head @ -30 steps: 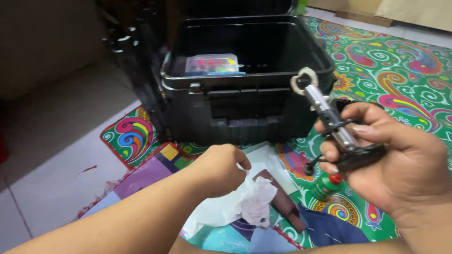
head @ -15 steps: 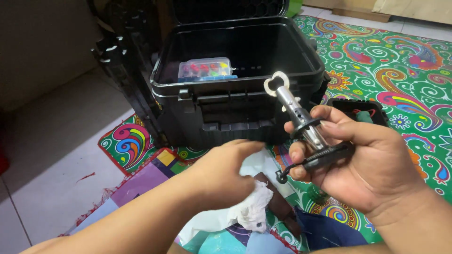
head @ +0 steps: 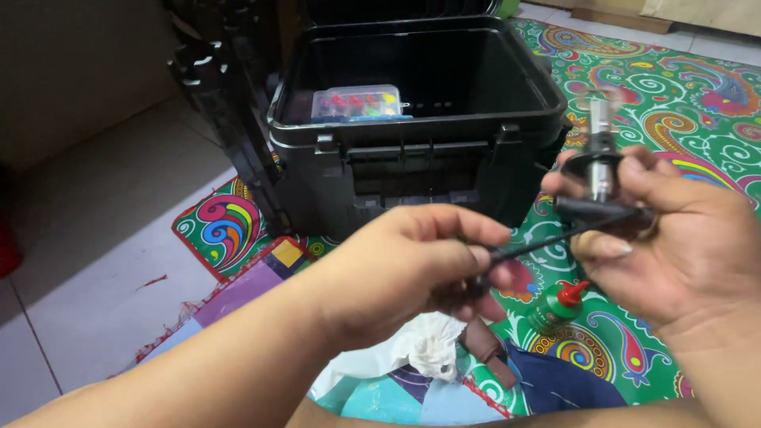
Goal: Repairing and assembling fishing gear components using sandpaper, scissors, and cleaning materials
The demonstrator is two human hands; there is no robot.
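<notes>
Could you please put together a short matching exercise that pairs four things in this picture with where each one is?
Things:
1. metal tool
2. clear compartment case
3. small green bottle
4. white cloth

Places:
A. inside the open black box
B. on the patterned mat, beneath the right hand
C. held upright in the right hand
D. lying below the left hand

Pairs: 1-C, 2-A, 3-B, 4-D
</notes>
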